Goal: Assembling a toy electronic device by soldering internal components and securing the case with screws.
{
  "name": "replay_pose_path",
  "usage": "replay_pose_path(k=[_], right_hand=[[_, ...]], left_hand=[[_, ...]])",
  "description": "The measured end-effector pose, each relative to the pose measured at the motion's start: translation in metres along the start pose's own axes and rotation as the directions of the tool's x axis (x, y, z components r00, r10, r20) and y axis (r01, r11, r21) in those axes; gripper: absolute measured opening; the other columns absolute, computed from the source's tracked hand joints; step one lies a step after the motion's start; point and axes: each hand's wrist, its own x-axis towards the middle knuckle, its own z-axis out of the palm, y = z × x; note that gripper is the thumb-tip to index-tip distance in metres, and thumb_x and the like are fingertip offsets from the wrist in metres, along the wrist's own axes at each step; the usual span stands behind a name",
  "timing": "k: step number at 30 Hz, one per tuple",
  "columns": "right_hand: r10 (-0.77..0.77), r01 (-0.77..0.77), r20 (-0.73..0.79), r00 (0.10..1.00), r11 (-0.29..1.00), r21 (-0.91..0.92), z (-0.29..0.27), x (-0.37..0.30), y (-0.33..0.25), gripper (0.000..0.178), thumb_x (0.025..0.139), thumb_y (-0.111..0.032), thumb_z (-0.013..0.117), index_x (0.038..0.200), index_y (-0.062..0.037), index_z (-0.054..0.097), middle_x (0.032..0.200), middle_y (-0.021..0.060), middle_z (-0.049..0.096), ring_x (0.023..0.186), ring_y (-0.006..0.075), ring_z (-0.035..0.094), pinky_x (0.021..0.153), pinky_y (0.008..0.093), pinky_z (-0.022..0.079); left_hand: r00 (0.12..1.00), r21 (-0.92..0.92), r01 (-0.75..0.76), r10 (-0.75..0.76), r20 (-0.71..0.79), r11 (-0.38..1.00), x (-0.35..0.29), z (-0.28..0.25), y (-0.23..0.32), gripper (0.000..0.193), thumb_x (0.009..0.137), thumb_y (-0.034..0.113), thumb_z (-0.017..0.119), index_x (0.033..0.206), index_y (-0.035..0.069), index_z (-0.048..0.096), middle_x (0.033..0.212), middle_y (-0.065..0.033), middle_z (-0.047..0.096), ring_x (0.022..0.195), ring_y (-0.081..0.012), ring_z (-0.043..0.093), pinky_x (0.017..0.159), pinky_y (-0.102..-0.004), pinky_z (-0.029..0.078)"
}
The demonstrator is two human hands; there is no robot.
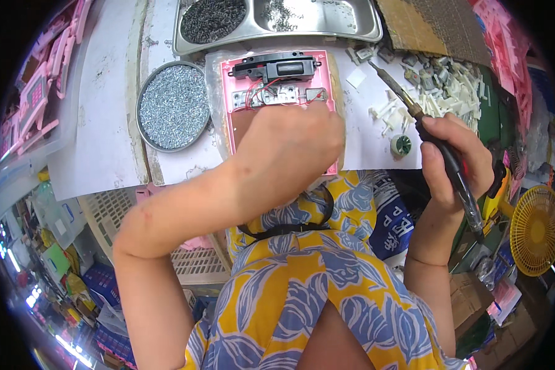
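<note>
holding soldering iron (456,176), left hand (299,139) over casing (324,79)

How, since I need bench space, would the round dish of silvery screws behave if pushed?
The round dish is probably heavy for its size, being full of silvery screws. Wide and apparently shallow, it seems unlikely to tip, though a jolt might spill screws.

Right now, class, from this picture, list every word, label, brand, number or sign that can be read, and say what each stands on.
Blue bag beside the lap: large white lettering, left uncopied here.
Blue boxes at lower left: any markings are too small and blurred to read.
Soldering iron in the right hand: no readable marking.
Pink case by the left hand: no readable lettering.
</note>
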Motion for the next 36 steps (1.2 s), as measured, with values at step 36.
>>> replay_pose_path(k=[36], right_hand=[[0.11,-0.199,0.321,0.941,0.945,0.26,0.0,-0.027,-0.001,0.025,0.074,-0.009,0.074,0.097,0.0006,0.073,0.069,0.0088,0.066,0.055,0.0181,0.058,0.051,0.0286,0.042]], left_hand=[[0.949,-0.474,0.159,-0.267,-0.169,0.866,-0.028,0.021,-0.008,0.01,0.085,0.001,0.069,0.093,-0.001,0.063,0.104,-0.0138,0.058,0.086,-0.0317,0.063,0.075,-0.0377,0.052]])
